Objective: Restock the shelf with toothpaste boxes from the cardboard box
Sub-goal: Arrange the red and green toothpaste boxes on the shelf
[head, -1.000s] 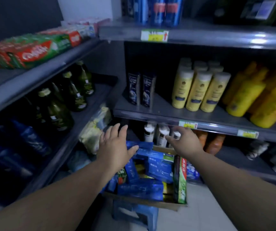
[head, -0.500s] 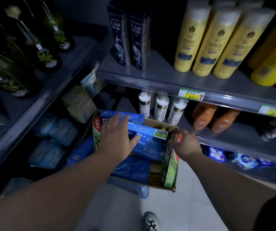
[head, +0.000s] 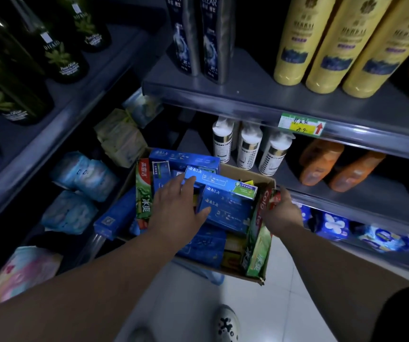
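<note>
The left hand (head: 178,206), spread flat over a toothpaste box (head: 225,211), should curl round it while the right hand (head: 282,213) grips the cardboard box (head: 238,170) at its 3 o'clock rim.

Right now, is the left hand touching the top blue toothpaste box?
Cannot tell. Head view looks down; left hand overlaps the blue toothpaste box, hiding any gap.

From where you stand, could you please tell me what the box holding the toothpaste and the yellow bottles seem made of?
The cardboard box looks like brown matte cardboard, by its raw, bent rim. The yellow bottles are probably plastic: smooth, softly glossy, with printed labels.
</note>
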Available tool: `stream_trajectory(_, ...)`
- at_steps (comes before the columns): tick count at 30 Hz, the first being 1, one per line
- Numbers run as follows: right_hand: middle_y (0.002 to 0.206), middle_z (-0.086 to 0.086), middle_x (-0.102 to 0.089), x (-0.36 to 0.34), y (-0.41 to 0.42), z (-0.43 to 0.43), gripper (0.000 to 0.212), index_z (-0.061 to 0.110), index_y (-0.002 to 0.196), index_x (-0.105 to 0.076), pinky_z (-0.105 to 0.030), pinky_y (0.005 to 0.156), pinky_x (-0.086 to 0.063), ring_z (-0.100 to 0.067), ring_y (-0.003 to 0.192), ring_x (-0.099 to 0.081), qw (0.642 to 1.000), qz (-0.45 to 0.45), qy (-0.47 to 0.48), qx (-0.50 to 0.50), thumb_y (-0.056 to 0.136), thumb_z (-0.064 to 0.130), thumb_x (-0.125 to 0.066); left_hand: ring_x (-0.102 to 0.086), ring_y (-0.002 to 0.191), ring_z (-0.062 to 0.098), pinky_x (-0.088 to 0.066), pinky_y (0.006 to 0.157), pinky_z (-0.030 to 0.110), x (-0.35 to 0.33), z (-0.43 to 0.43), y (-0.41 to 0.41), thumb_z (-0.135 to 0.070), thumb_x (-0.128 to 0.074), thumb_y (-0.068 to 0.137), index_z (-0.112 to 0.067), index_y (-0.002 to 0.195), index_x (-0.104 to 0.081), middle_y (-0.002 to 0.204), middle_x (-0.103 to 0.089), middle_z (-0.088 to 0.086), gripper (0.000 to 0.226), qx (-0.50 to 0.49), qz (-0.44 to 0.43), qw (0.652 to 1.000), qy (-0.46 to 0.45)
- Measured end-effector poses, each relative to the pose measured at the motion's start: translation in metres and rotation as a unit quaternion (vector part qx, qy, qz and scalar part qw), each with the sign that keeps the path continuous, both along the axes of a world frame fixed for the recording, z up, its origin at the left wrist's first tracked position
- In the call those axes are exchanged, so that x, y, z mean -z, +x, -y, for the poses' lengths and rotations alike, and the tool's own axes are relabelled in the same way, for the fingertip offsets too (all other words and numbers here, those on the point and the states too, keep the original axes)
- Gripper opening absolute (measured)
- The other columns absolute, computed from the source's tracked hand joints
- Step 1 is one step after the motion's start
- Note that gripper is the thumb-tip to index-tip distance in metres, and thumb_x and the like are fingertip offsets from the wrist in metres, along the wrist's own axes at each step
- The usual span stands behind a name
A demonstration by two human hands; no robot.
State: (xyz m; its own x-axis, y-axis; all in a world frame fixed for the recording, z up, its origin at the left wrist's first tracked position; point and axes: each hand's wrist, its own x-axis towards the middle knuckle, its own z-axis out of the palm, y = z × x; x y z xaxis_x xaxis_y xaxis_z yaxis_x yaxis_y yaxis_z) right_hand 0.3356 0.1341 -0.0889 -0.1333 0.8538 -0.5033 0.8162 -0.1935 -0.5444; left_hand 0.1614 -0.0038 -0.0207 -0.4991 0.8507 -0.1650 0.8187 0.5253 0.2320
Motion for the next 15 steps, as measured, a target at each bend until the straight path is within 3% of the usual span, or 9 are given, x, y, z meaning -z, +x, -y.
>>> stream_trajectory(3, 0.118, -0.017, -0.062, -0.008, 0.004, -0.001, 0.071, 0.030, 0.151, -0.024, -0.033, 0.071, -0.049, -0.032, 0.090, -0.062, 1.000, -0.010, 0.009, -0.007, 0.088, 0.030, -0.057, -0.015, 0.145, 0.020, -0.015, 0.117, 0.038, -0.003, 0.002, 0.003, -0.055, -0.052, 0.089, -0.021, 0.150, -0.019, 0.158, -0.017, 0.003, 0.078, 0.000, 0.004, 1.000, 0.000)
stream_trajectory(5, 0.118, -0.015, -0.065, -0.020, 0.007, -0.004, 0.075, 0.026, 0.154, -0.019, -0.031, 0.071, -0.047, -0.032, 0.096, -0.063, 0.999, -0.018, 0.026, -0.020, 0.090, 0.030, -0.058, -0.013, 0.145, 0.020, -0.014, 0.118, 0.038, -0.009, 0.002, 0.005, -0.055, -0.050, 0.091, -0.021, 0.151, -0.016, 0.159, -0.013, 0.003, 0.077, -0.002, 0.017, 1.000, -0.006)
stream_trajectory(9, 0.133, -0.006, -0.060, -0.053, 0.000, -0.012, 0.076, 0.025, 0.153, -0.024, -0.037, 0.092, -0.049, -0.031, 0.117, -0.058, 0.995, -0.092, 0.027, 0.021, 0.089, 0.030, -0.063, -0.012, 0.146, 0.020, -0.015, 0.118, 0.039, -0.028, 0.003, 0.007, -0.056, -0.048, 0.092, -0.023, 0.151, -0.014, 0.159, -0.012, 0.002, 0.076, -0.016, 0.060, 0.998, -0.006)
stream_trajectory(11, 0.130, 0.000, -0.062, -0.064, -0.013, -0.014, 0.078, 0.029, 0.147, -0.037, -0.041, 0.098, -0.049, -0.029, 0.116, -0.059, 0.986, -0.156, -0.004, 0.057, 0.076, 0.039, -0.069, -0.013, 0.146, 0.020, -0.018, 0.118, 0.040, -0.037, 0.008, 0.004, -0.056, -0.047, 0.092, -0.023, 0.152, -0.014, 0.159, -0.014, 0.000, 0.076, -0.024, 0.086, 0.996, -0.002)
stream_trajectory(13, 0.120, -0.002, -0.067, -0.070, -0.032, -0.014, 0.071, 0.034, 0.135, -0.047, -0.049, 0.091, -0.054, -0.028, 0.104, -0.065, 0.964, -0.242, -0.046, 0.103, 0.068, 0.040, -0.070, -0.016, 0.145, 0.020, -0.022, 0.116, 0.040, -0.047, 0.015, -0.002, -0.056, -0.047, 0.093, -0.024, 0.152, -0.014, 0.159, -0.016, -0.002, 0.075, -0.040, 0.131, 0.991, -0.002)
stream_trajectory(15, 0.118, -0.007, -0.067, -0.083, -0.055, -0.006, 0.066, 0.030, 0.141, -0.042, -0.044, 0.073, -0.060, -0.027, 0.095, -0.068, 0.936, -0.313, -0.093, 0.131, 0.081, 0.025, -0.069, -0.028, 0.142, 0.022, -0.032, 0.112, 0.040, -0.057, 0.021, -0.011, -0.055, -0.047, 0.093, -0.025, 0.153, -0.017, 0.158, -0.022, -0.002, 0.074, -0.083, 0.205, 0.975, -0.005)
